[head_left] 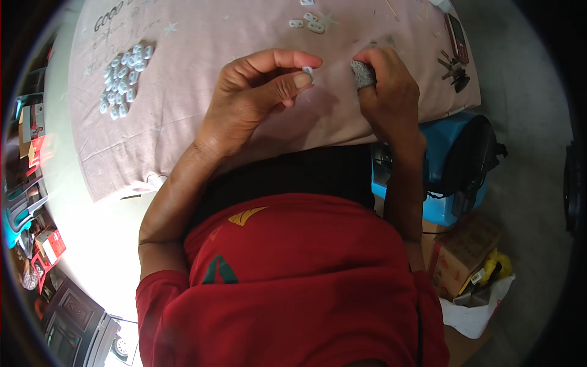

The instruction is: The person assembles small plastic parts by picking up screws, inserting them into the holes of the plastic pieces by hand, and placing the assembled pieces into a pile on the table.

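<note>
Between the thumb and forefinger of my left hand [257,92] is pinched a small whitish plastic piece [307,71], held above the cloth-covered table. To its right, my right hand [391,88] is closed, its fingers curled at a grey speckled piece [363,74]. That piece looks rough; whether it is a stone or a wrap round a fingertip I cannot tell. The two hands are apart. A cluster of small white oval pieces [124,78] lies on the left of the table. A few similar white pieces with holes [315,27] lie beyond my hands.
A pinkish printed cloth [183,55] covers the table. At its right edge are a phone [457,38] and a bunch of keys [454,72]. Below stand a blue case [446,147], a cardboard box [461,254] and a white bag [477,315]. Thin sticks [391,8] lie far back.
</note>
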Tool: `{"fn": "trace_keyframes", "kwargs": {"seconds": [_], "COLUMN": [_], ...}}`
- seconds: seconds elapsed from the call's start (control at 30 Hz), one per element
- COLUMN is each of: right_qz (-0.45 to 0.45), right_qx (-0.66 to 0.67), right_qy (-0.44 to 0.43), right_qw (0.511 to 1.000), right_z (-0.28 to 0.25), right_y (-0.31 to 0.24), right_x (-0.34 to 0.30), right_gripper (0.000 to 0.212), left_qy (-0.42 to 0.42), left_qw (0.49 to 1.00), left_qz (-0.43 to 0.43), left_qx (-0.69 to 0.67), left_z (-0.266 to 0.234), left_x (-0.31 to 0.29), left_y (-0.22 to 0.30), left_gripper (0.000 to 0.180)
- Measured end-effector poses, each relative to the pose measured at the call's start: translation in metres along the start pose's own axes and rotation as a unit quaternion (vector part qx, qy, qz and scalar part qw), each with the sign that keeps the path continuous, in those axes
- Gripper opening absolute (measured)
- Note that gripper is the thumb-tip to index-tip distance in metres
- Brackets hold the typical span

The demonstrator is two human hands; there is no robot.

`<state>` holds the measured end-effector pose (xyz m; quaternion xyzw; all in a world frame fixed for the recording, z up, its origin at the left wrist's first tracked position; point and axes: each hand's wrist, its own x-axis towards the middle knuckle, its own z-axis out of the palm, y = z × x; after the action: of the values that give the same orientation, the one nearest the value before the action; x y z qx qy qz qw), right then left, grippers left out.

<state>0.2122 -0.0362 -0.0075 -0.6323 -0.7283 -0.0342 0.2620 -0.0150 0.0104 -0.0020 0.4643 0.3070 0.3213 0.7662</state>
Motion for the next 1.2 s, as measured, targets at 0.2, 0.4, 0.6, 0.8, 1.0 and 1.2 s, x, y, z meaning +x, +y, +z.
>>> {"fn": "trace_keyframes", "kwargs": {"seconds": [0.2,0.4,0.6,0.8,1.0,1.2], "right_qz": [0.108,0.101,0.069,0.058,0.049,0.053], "right_qx": [0.325,0.510,0.521,0.539,0.515,0.533], "right_qy": [-0.041,-0.044,-0.042,-0.041,-0.028,-0.018], "right_qw": [0.939,0.853,0.850,0.839,0.855,0.844], "right_z": [-0.020,-0.026,-0.025,-0.028,-0.034,-0.036], "right_y": [-0.044,-0.064,-0.065,-0.063,-0.065,-0.066], "right_x": [-0.005,-0.004,-0.005,-0.008,-0.010,-0.012], "right_gripper": [0.017,0.015,0.017,0.016,0.019,0.020], "left_qy": [-0.033,-0.008,-0.016,-0.034,-0.089,-0.093], "left_qw": [0.998,0.995,0.995,0.994,0.987,0.988], "left_qz": [0.042,0.103,0.100,0.106,0.136,0.126], "left_qx": [-0.023,-0.010,-0.001,0.002,-0.001,0.018], "left_z": [0.001,0.006,0.006,0.009,0.014,0.012], "left_x": [-0.006,-0.011,-0.015,-0.019,-0.022,-0.022], "left_y": [0.005,0.006,0.011,0.019,0.027,0.027], "left_gripper": [0.022,0.020,0.020,0.021,0.020,0.021]}}
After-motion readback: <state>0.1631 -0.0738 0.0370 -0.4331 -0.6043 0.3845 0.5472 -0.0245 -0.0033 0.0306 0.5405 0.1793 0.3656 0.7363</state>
